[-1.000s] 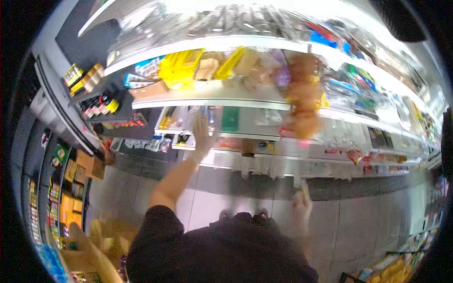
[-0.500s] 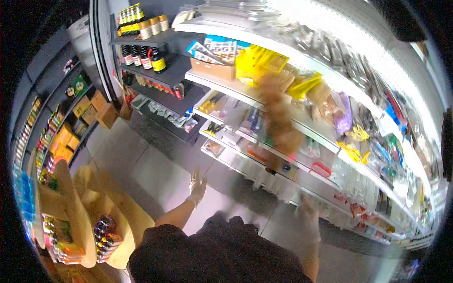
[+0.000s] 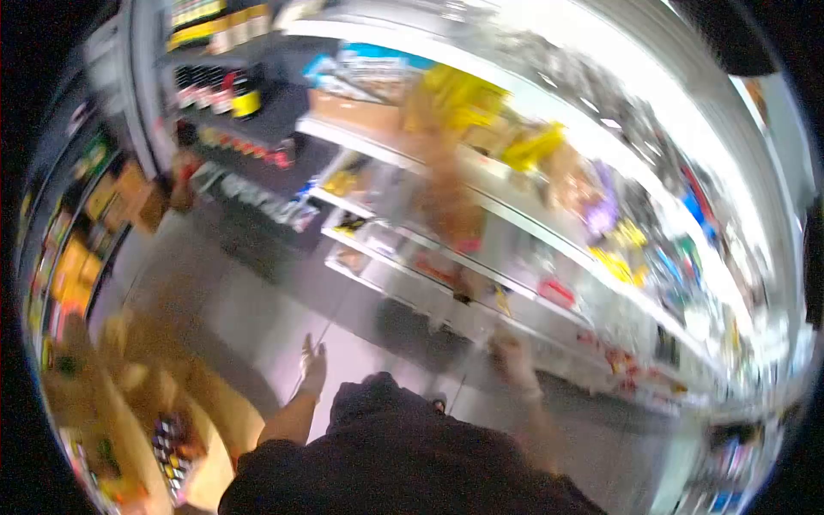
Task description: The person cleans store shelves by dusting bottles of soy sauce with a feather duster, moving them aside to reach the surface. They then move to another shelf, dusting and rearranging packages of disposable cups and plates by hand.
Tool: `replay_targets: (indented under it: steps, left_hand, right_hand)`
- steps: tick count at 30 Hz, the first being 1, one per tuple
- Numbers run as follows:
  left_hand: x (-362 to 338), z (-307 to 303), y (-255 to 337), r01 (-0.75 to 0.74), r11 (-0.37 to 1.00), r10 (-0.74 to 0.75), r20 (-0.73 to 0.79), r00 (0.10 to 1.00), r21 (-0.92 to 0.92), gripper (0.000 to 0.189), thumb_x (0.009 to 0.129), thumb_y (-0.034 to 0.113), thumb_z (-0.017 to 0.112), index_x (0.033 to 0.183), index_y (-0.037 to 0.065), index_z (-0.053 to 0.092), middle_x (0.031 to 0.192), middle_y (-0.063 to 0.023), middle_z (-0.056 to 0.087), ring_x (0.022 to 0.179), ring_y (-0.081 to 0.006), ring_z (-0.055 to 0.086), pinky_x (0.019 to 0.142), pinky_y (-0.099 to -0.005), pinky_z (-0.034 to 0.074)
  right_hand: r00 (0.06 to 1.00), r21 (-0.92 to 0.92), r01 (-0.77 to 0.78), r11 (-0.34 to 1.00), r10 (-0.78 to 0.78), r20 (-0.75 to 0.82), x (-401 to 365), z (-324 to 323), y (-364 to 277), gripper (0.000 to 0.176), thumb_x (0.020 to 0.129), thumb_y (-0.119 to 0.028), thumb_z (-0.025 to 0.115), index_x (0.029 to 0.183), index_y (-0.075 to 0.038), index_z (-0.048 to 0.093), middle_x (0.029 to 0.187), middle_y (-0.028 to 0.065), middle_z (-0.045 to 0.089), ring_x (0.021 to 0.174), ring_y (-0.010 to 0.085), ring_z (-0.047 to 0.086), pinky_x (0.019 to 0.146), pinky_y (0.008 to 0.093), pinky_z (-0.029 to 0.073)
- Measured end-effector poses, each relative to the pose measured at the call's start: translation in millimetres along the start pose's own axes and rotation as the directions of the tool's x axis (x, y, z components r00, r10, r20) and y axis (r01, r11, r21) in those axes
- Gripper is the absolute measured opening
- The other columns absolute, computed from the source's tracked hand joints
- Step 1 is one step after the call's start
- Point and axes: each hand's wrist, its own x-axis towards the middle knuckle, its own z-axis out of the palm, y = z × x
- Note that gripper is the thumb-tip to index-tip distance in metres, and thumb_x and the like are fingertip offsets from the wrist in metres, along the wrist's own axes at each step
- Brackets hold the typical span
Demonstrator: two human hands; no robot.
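Duster: your brown duster point(image 3: 446, 189) is over the front of the white shelf point(image 3: 532, 219), blurred with motion; it has shifted left from near the purple item point(image 3: 602, 202) to between the carton point(image 3: 352, 112) and the yellow packets point(image 3: 468, 94)
Right hand: your right hand point(image 3: 512, 354) is low in front of the shelving, its grip seemingly closed round the duster's handle, though blur hides the fingers
Left hand: your left hand point(image 3: 312, 365) has dropped from the lower shelves and now hangs over the floor point(image 3: 283, 300), fingers apart, holding nothing
Shelf contact: you overlap the packets in this view, but whether the fluffy head touches them cannot be told
Meaning: your sweep seems to have reached this shelf's left end, worked by one hand, with the purple item now out from behind the duster
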Motion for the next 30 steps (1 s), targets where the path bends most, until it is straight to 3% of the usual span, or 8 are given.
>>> replay_targets:
  steps: [3,6,10,15,20,25,28,30]
  left_hand:
    - [45.4,15.4,-71.4,-0.147,0.986,0.144,0.045,0.989,0.077,0.060,0.095,0.023,0.051,0.145,0.001,0.026,0.144,-0.0192,0.036,0.135,-0.0290,0.032,0.112,-0.0355,0.024]
    - [48.7,16.9,-72.8,-0.108,0.987,0.098,0.092,0.991,0.115,0.061,0.095,0.029,0.050,0.145,0.002,0.026,0.146,-0.0190,0.034,0.136,-0.0302,0.031,0.113,-0.0361,0.023]
    - [49.7,14.4,-42.9,-0.155,0.972,0.126,0.167,0.978,0.175,0.062,0.095,0.034,0.049,0.144,0.002,0.027,0.146,-0.0163,0.036,0.133,-0.0282,0.037,0.110,-0.0349,0.028]
    - [75.7,29.3,-19.6,-0.276,0.959,0.258,0.203,0.945,0.068,0.061,0.094,0.034,0.050,0.144,0.005,0.029,0.132,-0.0172,0.051,0.121,-0.0292,0.050,0.102,-0.0383,0.038]
    - [74.9,42.1,-5.4,-0.325,0.938,0.288,0.253,0.924,0.119,0.059,0.092,0.031,0.054,0.141,0.006,0.033,0.126,-0.0167,0.056,0.114,-0.0298,0.054,0.097,-0.0388,0.042]
    - [58.3,19.3,-28.6,-0.291,0.944,0.248,0.248,0.937,0.156,0.057,0.093,0.030,0.054,0.142,0.009,0.033,0.123,-0.0152,0.059,0.108,-0.0287,0.058,0.093,-0.0395,0.044]
    - [34.0,-19.5,-39.1,-0.113,0.977,0.083,0.164,0.983,0.183,0.055,0.093,0.032,0.052,0.141,0.010,0.036,0.121,-0.0138,0.059,0.107,-0.0276,0.059,0.092,-0.0375,0.046]
    - [39.7,-47.1,-95.3,-0.142,0.940,0.111,0.114,0.987,0.311,0.052,0.093,0.032,0.051,0.139,0.010,0.038,0.116,-0.0143,0.061,0.103,-0.0277,0.061,0.090,-0.0374,0.047]
  right_hand:
    - [0.836,-0.139,0.357,0.924,-0.250,0.488,-5.4,51.4,-6.0,0.043,0.085,-0.011,0.061,0.127,-0.012,0.057,0.119,0.0052,0.063,0.093,0.0165,0.060,0.089,0.0298,0.046]
    - [0.903,-0.280,0.037,0.959,0.087,0.420,-13.0,42.0,34.9,0.040,0.089,-0.014,0.060,0.129,-0.010,0.055,0.124,0.0032,0.061,0.107,0.0126,0.051,0.098,0.0274,0.039]
    - [0.967,0.048,-0.227,0.973,0.231,-0.113,-59.6,5.2,79.6,0.038,0.092,-0.014,0.056,0.130,-0.013,0.056,0.066,-0.0061,0.052,0.044,0.0020,0.036,0.041,0.0194,0.031]
    - [0.806,0.465,0.144,0.874,0.169,-0.567,-63.3,0.4,109.5,0.040,0.093,-0.018,0.055,0.133,-0.011,0.052,0.062,-0.0063,0.045,0.044,0.0028,0.037,0.039,0.0200,0.030]
    - [0.969,0.174,-0.087,0.981,0.124,-0.216,13.8,65.2,81.4,0.036,0.091,-0.021,0.060,0.124,-0.007,0.060,0.063,-0.0042,0.047,0.050,0.0047,0.037,0.042,0.0217,0.032]
    - [0.942,-0.160,0.329,0.931,-0.311,0.129,58.3,96.6,111.1,0.034,0.091,-0.027,0.060,0.117,-0.006,0.064,0.062,-0.0036,0.047,0.050,0.0058,0.038,0.044,0.0234,0.034]
    - [0.965,0.227,-0.136,0.964,0.181,-0.188,70.1,68.7,73.6,0.029,0.093,-0.029,0.056,0.107,-0.007,0.067,0.063,-0.0040,0.051,0.056,0.0090,0.049,0.051,0.0257,0.042]
    - [0.998,0.589,0.002,0.808,0.038,-0.054,103.6,44.5,95.2,0.026,0.093,-0.028,0.056,0.103,-0.007,0.068,0.064,-0.0044,0.053,0.061,0.0108,0.053,0.055,0.0285,0.045]
